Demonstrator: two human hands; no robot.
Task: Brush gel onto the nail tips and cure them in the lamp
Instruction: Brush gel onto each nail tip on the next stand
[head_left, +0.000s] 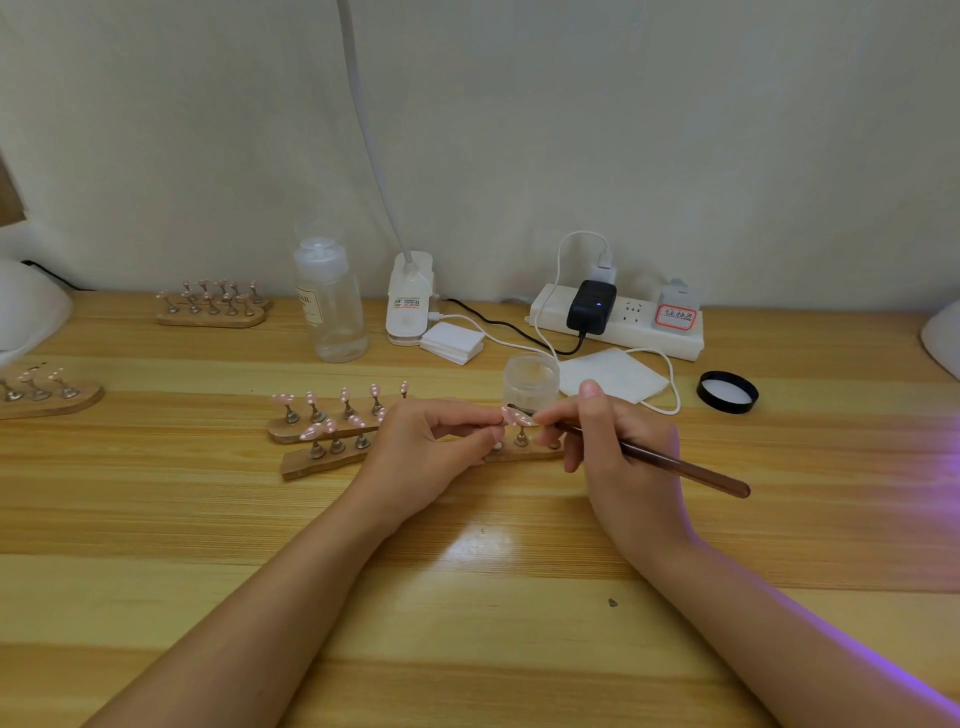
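Note:
Two wooden holder strips lie mid-table, the near one (317, 461) and the far one (291, 431), each with pink white-dotted nail tips on small metal stands. My left hand (431, 447) pinches the stand of one pink nail tip (511, 414) and holds it above the near strip. My right hand (613, 447) grips a brown brush (675, 465), its bristle end lying on that tip. Just behind the hands stands an open clear gel jar (531, 378). A white curing lamp (28, 306) sits at the far left edge.
More strips with tips lie at the left (78, 400) and back left (213, 317). A clear bottle (332, 306), a desk lamp base (408, 301), white pads (452, 343), a power strip (618, 322) with cables, a white wipe (613, 376) and the black jar lid (727, 392) line the back. Purple light glows at the right.

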